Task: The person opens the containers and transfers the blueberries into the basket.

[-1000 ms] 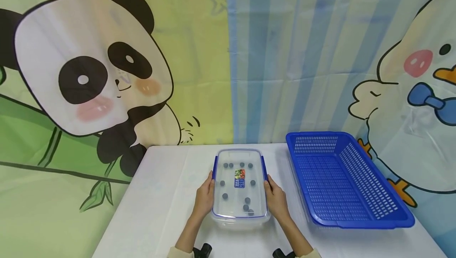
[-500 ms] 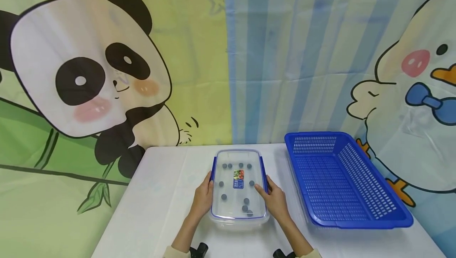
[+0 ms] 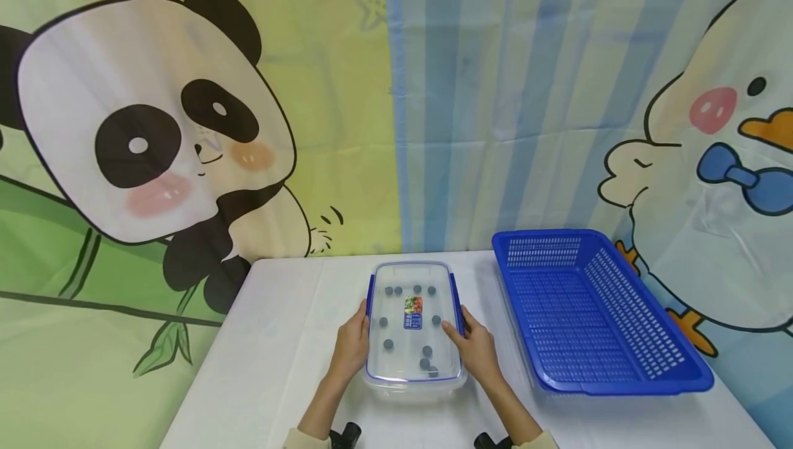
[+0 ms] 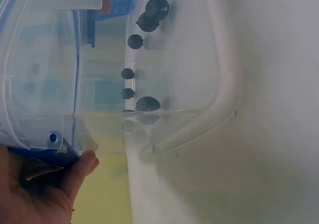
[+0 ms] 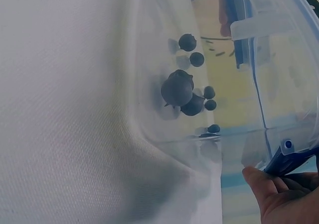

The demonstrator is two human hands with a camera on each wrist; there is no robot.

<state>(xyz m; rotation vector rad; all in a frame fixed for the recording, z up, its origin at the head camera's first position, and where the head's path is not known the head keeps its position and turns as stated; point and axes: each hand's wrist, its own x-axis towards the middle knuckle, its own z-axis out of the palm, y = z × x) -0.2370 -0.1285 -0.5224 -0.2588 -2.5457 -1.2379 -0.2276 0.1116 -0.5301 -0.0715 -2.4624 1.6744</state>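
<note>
A clear plastic food container [image 3: 414,388] stands on the table, its clear blue-rimmed lid [image 3: 396,325] on top. Several blueberries [image 5: 177,90] lie on its floor, seen through the plastic. My left hand [image 3: 350,346] holds the container's left side; in the left wrist view its fingertips [image 4: 88,159] touch the blue side clasp [image 4: 45,157]. On the opposite side my right hand [image 3: 476,351] grips the edge, thumb over the lid and fingers by the right clasp [image 5: 289,159]. The lid hides part of the fingers in the head view.
A large blue plastic basket [image 3: 619,383] stands on the right of the white-covered table [image 3: 285,339]. A cartoon curtain [image 3: 347,160] hangs behind. Black wrist mounts [image 3: 347,434] show at the bottom edge.
My right thumb has moved from the container's side onto the lid's right edge. The left hand keeps its place, and the container stays put; the head view shifts slightly.
</note>
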